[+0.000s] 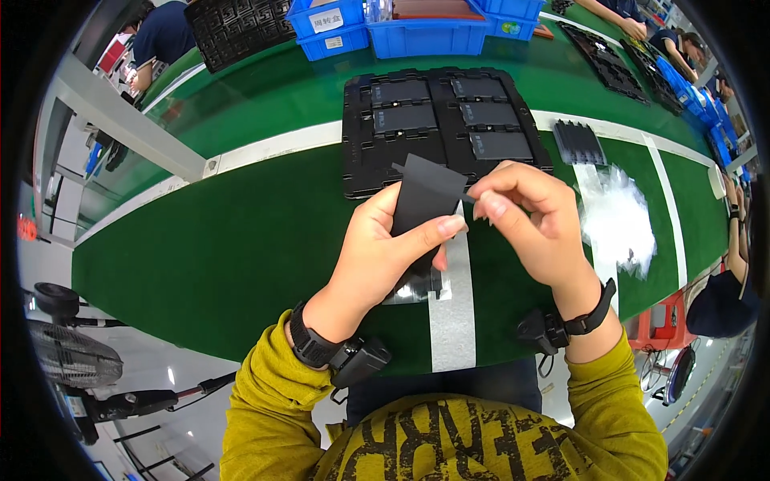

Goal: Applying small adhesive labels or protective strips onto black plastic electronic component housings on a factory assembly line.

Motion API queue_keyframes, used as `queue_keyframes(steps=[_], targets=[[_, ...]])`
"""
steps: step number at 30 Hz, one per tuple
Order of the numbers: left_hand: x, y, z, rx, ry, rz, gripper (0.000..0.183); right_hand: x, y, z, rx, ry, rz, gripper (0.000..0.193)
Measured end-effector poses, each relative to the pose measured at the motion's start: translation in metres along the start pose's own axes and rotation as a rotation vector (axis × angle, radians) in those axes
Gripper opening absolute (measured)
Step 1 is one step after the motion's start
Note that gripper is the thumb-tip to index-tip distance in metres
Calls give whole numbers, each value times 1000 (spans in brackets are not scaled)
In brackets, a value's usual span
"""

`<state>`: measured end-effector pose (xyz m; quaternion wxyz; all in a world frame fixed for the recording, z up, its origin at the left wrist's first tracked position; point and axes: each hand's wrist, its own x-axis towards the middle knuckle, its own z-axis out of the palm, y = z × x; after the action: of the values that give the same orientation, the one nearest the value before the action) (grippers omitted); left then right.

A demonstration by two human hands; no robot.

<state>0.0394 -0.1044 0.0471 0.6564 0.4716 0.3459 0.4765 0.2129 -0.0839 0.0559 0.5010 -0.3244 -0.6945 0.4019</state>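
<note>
My left hand (373, 252) grips a flat black rectangular pack (429, 192), thumb across its front and fingers behind it. The pack is held up tilted above the green mat, and a small tab sticks out at its top left. At its right edge my right hand (533, 220) pinches a small dark tab between thumb and fingertips. Just beyond my hands lies a black moulded tray (350, 152), with several similar dark packs (405, 120) in its slots. Partly hidden under my left hand, a shiny clear-and-black sheet (413, 290) rests on the mat.
A pile of translucent white film pieces (618, 220) lies to the right, below a stack of black strips (579, 143). Blue bins (429, 36) stand at the back. A metal post (132, 120) rises at the left. Other people work farther along the table.
</note>
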Motion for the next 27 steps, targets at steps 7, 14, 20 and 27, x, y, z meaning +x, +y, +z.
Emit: queue_keyframes(steps=[7,14,20,27], targets=[[0,-2,0,-24,-32,-55,15,-1,-2,-2,-99,-81,-76,5],[-3,1,2,-115,-62,-93,16,-4,-9,0,-26,-87,-31,2],[-4,3,-2,-200,-159,-168,17,-3,-16,1,-27,-136,-94,3],[-4,-1,-6,-246,-272,-173,17,-5,-17,0,-4,-167,-104,4]])
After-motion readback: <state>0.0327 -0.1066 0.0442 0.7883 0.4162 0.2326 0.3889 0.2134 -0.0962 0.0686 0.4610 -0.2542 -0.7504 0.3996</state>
